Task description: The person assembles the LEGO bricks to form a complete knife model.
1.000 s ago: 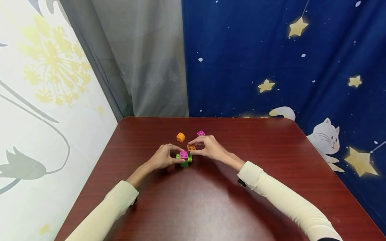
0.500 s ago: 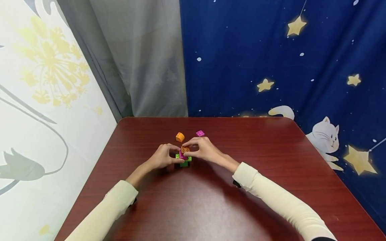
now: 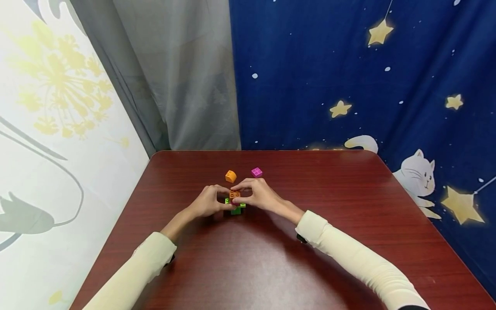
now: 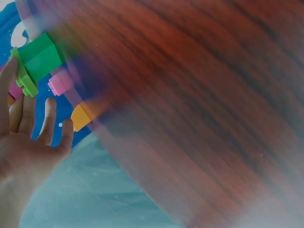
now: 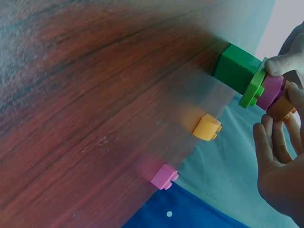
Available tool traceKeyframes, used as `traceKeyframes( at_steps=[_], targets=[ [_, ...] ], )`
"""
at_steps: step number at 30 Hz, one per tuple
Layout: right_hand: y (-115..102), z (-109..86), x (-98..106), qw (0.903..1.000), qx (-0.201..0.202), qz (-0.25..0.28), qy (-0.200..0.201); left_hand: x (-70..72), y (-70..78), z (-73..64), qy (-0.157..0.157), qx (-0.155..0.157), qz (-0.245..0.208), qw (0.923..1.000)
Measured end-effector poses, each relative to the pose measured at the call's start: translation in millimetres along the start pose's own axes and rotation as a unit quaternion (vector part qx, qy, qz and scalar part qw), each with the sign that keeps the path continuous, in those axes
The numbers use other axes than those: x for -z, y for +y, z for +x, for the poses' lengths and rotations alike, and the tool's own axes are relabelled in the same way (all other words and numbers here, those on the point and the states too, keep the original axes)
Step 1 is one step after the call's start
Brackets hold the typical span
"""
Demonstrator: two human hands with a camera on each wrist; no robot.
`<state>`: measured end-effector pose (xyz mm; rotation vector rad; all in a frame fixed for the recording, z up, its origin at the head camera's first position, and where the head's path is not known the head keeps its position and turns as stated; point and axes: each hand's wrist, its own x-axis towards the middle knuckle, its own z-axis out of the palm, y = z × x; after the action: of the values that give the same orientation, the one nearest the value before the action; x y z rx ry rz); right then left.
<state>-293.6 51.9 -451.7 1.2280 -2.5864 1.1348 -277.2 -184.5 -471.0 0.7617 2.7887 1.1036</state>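
A small stack of toy building bricks stands on the table: a dark green block at the bottom, a lime plate over it, then a magenta brick. On top is an orange-brown brick, pinched between thumb and fingers of my right hand. From the left side, my left hand steadies the stack, its thumb and fingers around the magenta brick. In the head view that brick is mostly hidden by fingers and the brick above.
Just behind the stack lies a yellow-orange curved brick. A second magenta brick lies to its right. Both rest on the dark red wooden table, with grey and blue curtains beyond its far edge.
My right hand has moved left with the orange-brown brick, from beside the stack to the top of the magenta brick. The left hand has kept its place at the stack.
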Motion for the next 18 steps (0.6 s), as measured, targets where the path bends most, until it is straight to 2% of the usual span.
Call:
traceKeyframes(
  at_steps=[7,13,18],
  targets=[
    [0.1,-0.7,0.0,0.9998,0.019,-0.002,-0.002,0.2,0.4,1.2,-0.007,-0.004,0.006,1.0000],
    [-0.4,-0.6,0.0,1.0000,0.007,-0.003,0.000,-0.1,0.4,3.4,-0.008,-0.014,0.008,0.9998],
    [0.8,-2.8,-1.2,0.9995,0.016,-0.027,-0.006,-1.3,0.7,3.0,-0.002,-0.015,0.012,0.9998]
  ],
)
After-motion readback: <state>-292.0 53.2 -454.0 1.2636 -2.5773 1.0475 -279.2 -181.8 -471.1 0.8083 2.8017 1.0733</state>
